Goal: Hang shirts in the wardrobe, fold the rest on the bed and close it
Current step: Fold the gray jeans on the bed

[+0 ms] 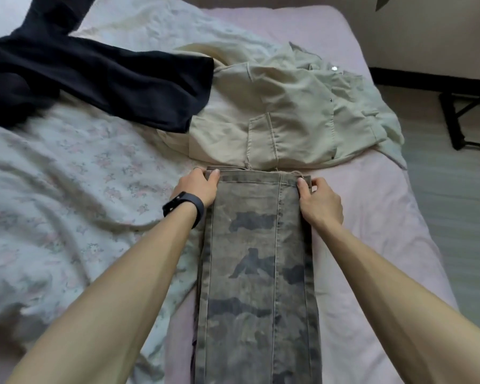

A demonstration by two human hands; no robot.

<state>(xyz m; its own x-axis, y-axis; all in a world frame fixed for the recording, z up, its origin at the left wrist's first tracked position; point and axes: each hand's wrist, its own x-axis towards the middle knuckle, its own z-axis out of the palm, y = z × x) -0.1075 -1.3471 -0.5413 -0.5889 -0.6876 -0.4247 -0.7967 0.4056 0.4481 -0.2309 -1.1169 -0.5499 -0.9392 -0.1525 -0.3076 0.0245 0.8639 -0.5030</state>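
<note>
**Two hands on the trouser hem**

Three garments on the bed [372,217]: one pair of camouflage trousers [257,273] lying lengthwise on the pink sheet, one beige jacket [288,115] just beyond the hem, one black garment [94,76] partly over it. Left hand [197,187] pinches the hem's left corner; right hand [319,200] pinches the right corner. One black wristband [183,207], left wrist. One floral quilt [67,176] at left.

This is a bedroom in a home. A bed [372,217] with a pink sheet fills most of it, and a rumpled floral quilt [53,176] is pushed to one side. Everyday clothes lie on top: a black garment [108,79], a beige jacket [288,115], camouflage trousers [258,259]. Beside the bed are a plank floor [455,217], a plain wall [427,29] with dark skirting, and a black stand [455,120].
</note>
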